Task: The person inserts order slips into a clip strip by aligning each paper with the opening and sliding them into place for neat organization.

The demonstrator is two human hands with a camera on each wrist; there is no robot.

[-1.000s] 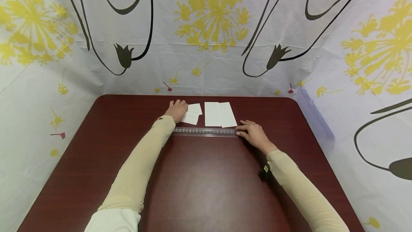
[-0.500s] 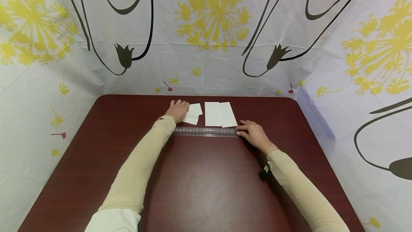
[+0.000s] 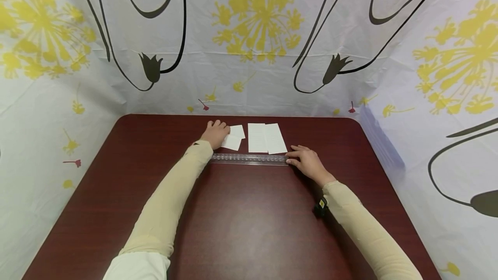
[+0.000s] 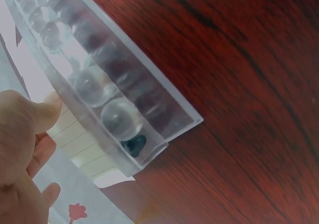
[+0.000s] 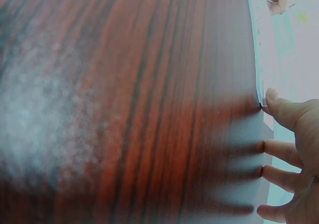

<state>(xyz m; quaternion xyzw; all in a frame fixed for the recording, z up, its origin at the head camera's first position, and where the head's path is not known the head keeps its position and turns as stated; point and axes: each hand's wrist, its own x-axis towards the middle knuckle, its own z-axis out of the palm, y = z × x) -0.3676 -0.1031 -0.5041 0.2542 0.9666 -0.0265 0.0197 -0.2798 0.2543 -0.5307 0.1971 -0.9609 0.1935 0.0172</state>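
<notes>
A long clear plastic tray (image 3: 249, 159) lies crosswise on the table, with a row of clear balls (image 4: 122, 118) inside. A dark piece (image 4: 134, 145) sits at its left end. My left hand (image 3: 215, 134) reaches over white paper slips (image 3: 232, 142) behind the tray. Its thumb (image 4: 49, 112) is close beside the tray, over lined paper (image 4: 82, 152). At the tray's other end is my right hand (image 3: 309, 162), thumb (image 5: 274, 99) right at the end and the other fingers (image 5: 279, 149) spread, nearly straight, toward the table.
Two taller white sheets (image 3: 256, 138) lie edge to edge behind the tray. The dark red-brown table (image 3: 249, 224) has rounded far corners. A flower-printed white curtain (image 3: 253, 85) surrounds the back and sides. A small black device (image 3: 320, 207) sits under the right wrist.
My left hand has shifted very slightly to the right over the slips. The right hand and the tray look unmoved.
</notes>
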